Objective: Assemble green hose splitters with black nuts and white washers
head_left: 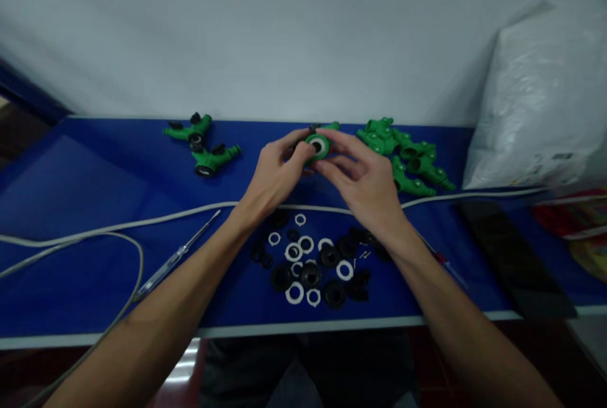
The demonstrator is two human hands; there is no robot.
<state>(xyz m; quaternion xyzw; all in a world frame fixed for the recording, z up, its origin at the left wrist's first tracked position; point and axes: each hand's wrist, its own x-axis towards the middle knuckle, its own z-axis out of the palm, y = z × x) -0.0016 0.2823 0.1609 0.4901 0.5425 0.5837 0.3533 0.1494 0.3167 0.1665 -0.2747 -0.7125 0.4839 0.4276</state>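
Note:
Between my two hands, above the back of the blue table, is a green Y-shaped hose connector (323, 140); its round opening faces me and shows a white ring inside. My left hand (283, 164) is closed on its left side, the thumb pressing at the opening. From the right, my right hand (363, 171) grips the same connector with thumb and fingers. Below my hands lie loose white rings (294, 293), black caps (311, 274) and small metal pins (364, 254). Two connectors with black parts (215, 158) lie to the left.
Several bare green connectors (412, 161) are heaped right of my hands. A white cable (175, 215) crosses the blue table (95, 180). A clear-handled screwdriver (175, 257) lies left, another slim tool (448, 267) right. A dark flat slab (515, 256) and white plastic bag (545, 98) stand further right.

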